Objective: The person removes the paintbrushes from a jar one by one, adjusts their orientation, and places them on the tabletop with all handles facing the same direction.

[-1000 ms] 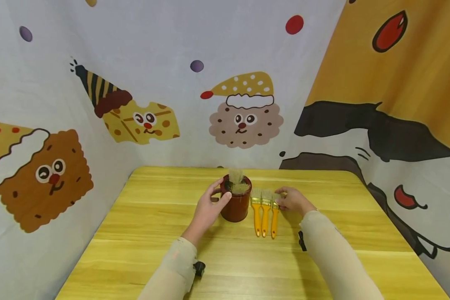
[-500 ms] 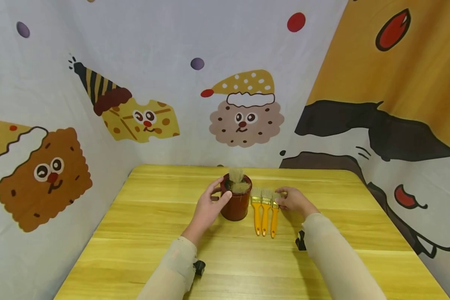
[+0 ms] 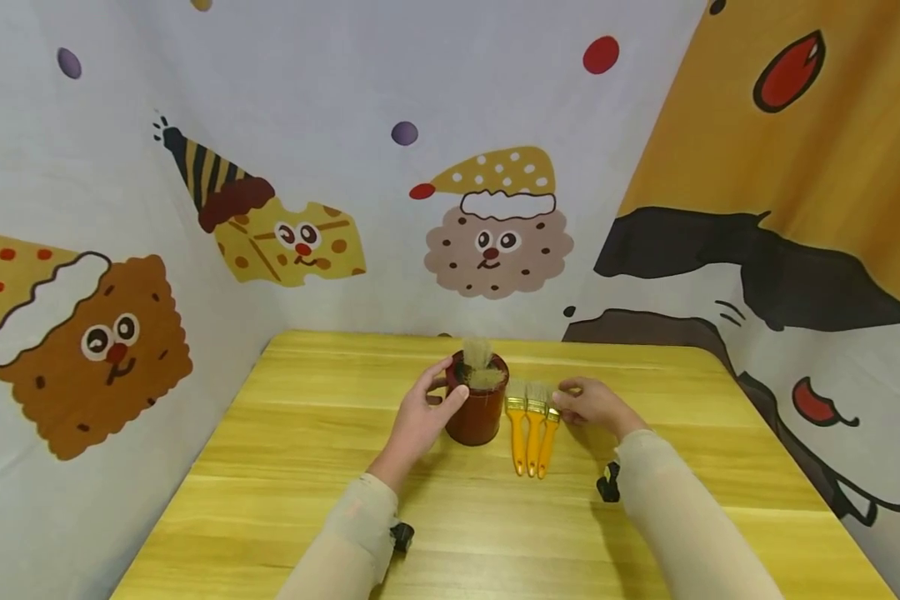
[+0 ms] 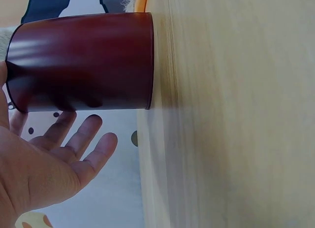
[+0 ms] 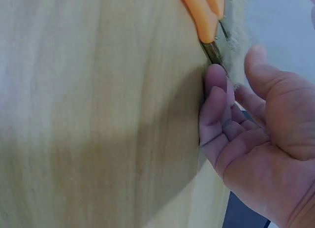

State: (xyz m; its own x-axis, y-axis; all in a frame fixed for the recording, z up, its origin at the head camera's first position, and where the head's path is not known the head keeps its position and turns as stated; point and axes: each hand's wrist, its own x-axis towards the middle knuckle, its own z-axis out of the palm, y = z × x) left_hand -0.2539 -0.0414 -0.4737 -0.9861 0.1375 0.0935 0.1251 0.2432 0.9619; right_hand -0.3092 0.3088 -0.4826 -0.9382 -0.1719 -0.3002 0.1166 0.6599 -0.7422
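Note:
A dark red-brown cylindrical pot (image 3: 477,418) stands upright on the table, with two pale bristle heads (image 3: 478,353) showing at its mouth. My left hand (image 3: 422,413) holds it from the left, thumb near the rim and fingertips against the far side; the lower fingers spread free of the wall in the left wrist view. Right of the pot lie three paintbrushes (image 3: 534,440) side by side, orange handles toward me, the right one (image 3: 547,446) slanted. My right hand (image 3: 591,404) touches that slanted brush near its metal band with bent fingertips, the thumb apart in the right wrist view.
The wooden table (image 3: 292,467) ends at a back edge close behind the pot. A cloth backdrop (image 3: 345,83) with cartoon prints hangs around it. Black wrist devices (image 3: 402,537) are on both sleeves.
The right brush has turned, its handle end swinging left toward the middle brush. My right hand stays at its metal band. The left hand and pot keep their place; the head view shifts slightly.

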